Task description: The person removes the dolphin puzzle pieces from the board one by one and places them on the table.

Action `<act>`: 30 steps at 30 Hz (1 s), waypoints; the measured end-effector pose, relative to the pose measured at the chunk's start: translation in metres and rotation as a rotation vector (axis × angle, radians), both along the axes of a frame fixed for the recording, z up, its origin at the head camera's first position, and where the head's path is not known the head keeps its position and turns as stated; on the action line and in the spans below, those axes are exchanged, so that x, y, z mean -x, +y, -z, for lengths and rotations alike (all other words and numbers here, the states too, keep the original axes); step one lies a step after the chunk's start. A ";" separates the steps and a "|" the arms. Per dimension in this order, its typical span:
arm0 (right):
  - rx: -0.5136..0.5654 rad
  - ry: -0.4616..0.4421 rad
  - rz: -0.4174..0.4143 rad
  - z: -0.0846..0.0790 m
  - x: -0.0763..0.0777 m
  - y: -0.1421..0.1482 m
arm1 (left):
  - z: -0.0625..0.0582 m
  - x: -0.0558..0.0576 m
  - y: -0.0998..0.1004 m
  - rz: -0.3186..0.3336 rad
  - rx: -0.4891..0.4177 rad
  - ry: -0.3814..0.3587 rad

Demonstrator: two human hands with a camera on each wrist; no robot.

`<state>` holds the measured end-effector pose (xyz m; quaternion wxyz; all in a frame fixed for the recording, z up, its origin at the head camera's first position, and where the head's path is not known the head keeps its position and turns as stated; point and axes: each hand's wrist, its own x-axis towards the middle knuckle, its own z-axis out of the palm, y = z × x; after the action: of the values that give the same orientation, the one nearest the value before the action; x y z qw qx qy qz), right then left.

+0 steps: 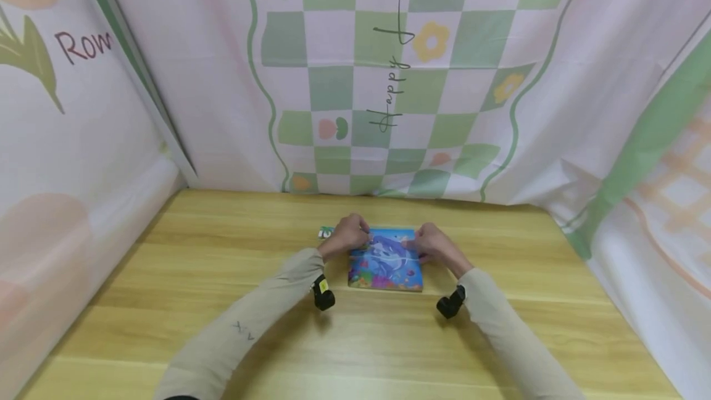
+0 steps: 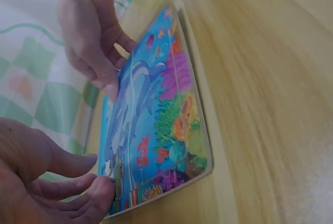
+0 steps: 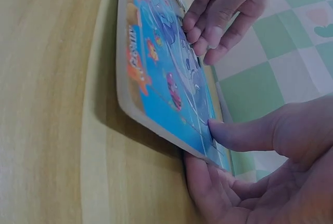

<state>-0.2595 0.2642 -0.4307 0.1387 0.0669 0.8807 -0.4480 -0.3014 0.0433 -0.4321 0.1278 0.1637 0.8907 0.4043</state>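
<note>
A square jigsaw puzzle board (image 1: 386, 273) with a dolphin and coral sea picture lies on the table. My right hand (image 1: 436, 244) holds its right edge; in the right wrist view the thumb (image 3: 234, 133) presses on top with fingers underneath. That side looks slightly raised, with a shadow below it. At the far left part of the board is my left hand (image 1: 349, 233). Seen in the left wrist view, its fingertips (image 2: 106, 185) touch the board's edge, and the thumb stands apart from them with nothing visible between.
A small green-and-white item (image 1: 325, 233) lies left of the board, partly behind the left hand; its kind is unclear. The wooden table (image 1: 222, 245) ends at a checked curtain (image 1: 383, 91) at the back, with more curtains on both sides.
</note>
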 end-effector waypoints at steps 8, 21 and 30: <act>-0.015 -0.033 0.022 -0.001 0.003 -0.002 | 0.003 0.000 0.008 0.115 0.131 0.086; -0.055 -0.006 0.000 0.000 0.002 -0.003 | 0.009 0.007 0.017 0.086 0.158 0.119; -0.054 -0.013 0.021 0.001 0.000 -0.006 | 0.010 0.007 0.017 0.105 0.195 0.080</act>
<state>-0.2598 0.2585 -0.4313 0.1378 0.0827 0.8909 -0.4249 -0.3084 0.0599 -0.4422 0.1283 0.2129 0.9204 0.3017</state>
